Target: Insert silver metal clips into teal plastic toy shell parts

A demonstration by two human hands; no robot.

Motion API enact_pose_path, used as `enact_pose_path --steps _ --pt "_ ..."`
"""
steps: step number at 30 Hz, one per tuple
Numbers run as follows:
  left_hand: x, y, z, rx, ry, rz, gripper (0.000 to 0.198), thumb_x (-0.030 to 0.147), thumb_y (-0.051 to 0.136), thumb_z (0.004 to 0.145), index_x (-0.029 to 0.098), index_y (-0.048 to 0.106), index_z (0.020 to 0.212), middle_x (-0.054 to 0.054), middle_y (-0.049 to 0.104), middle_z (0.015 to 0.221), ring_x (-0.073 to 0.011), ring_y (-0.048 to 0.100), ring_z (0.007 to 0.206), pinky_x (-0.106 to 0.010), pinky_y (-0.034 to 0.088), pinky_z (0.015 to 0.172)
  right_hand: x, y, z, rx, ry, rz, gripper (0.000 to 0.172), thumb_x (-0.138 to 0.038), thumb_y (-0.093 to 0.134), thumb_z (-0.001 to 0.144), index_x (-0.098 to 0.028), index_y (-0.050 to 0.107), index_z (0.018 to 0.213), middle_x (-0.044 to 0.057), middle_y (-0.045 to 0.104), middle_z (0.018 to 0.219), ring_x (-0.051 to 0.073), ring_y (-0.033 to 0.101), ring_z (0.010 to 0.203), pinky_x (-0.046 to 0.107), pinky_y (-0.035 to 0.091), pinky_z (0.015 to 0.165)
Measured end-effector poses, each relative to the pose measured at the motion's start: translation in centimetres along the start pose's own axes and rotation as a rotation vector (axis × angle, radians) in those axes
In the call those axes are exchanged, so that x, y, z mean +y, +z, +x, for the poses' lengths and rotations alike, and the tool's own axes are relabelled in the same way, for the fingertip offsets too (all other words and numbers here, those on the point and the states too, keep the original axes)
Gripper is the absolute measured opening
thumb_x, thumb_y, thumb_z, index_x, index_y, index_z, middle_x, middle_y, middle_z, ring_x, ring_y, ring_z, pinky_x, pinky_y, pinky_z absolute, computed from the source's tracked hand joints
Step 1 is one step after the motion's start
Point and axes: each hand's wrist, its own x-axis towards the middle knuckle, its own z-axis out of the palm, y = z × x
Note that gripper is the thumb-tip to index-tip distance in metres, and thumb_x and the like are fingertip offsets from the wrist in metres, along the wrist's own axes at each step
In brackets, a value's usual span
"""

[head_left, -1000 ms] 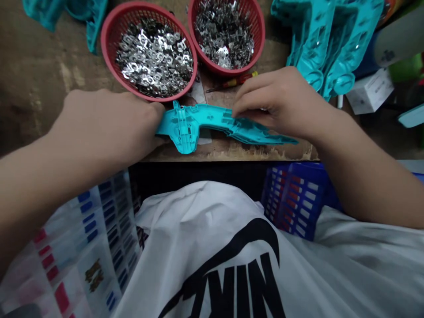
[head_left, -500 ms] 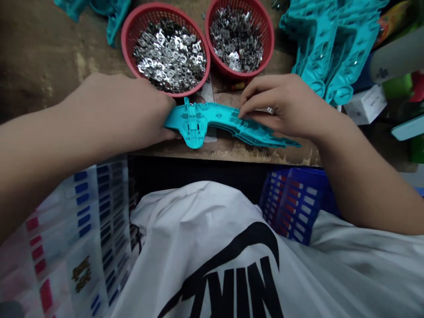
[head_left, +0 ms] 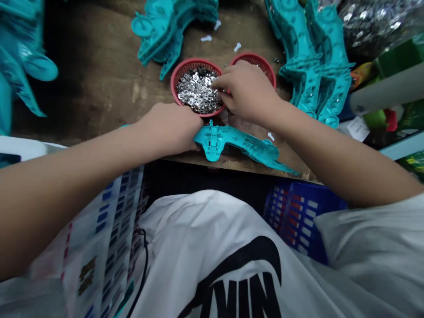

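Note:
My left hand (head_left: 170,128) is closed round the left end of a long, curved turquoise plastic part (head_left: 213,145) at the table's front edge. The part's ribbed inner face is up, and its thin right end tapers to a point. My right hand (head_left: 251,90) is off the part, its bent fingers apart over the right side of a red basket (head_left: 177,95) of small shiny metal pieces (head_left: 198,90). Behind that hand stands a second red basket (head_left: 270,73), its contents mostly hidden.
Turquoise parts lie in stacks at the far left (head_left: 26,62), back middle (head_left: 165,31) and right (head_left: 318,57). Small white pieces (head_left: 206,39) are scattered on the wooden table (head_left: 99,79). A blue basket (head_left: 298,216) and a pale crate (head_left: 112,221) stand below the front edge.
My right hand has left the turquoise part and moved up and left to the metal pieces. My left hand keeps its hold. The view has shifted, showing more of the table.

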Motion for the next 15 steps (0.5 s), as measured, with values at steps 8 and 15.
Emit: enact_pose_path --steps 8,15 --pt "-0.2 0.5 0.3 0.017 0.019 -0.018 0.041 0.035 0.084 0.116 0.016 0.092 0.151 -0.028 0.09 0.15 -0.0535 0.086 0.148 -0.06 0.071 0.124 2.8 4.9 2.7 0.018 0.022 -0.285 0.028 -0.057 0.094 0.103 -0.038 0.081 0.087 0.012 0.086 0.094 0.039 0.075 0.106 0.058 0.068 0.094" --pt "0.1 0.1 0.3 -0.016 0.034 0.02 0.048 0.045 0.085 0.118 0.017 0.09 0.157 -0.027 0.09 0.149 -0.0567 0.086 0.148 -0.066 0.073 0.124 -1.8 2.5 1.8 -0.082 0.127 -0.283 0.014 -0.048 0.084 0.113 -0.036 0.089 0.109 0.013 0.089 0.108 0.041 0.08 0.117 0.058 0.071 0.102"
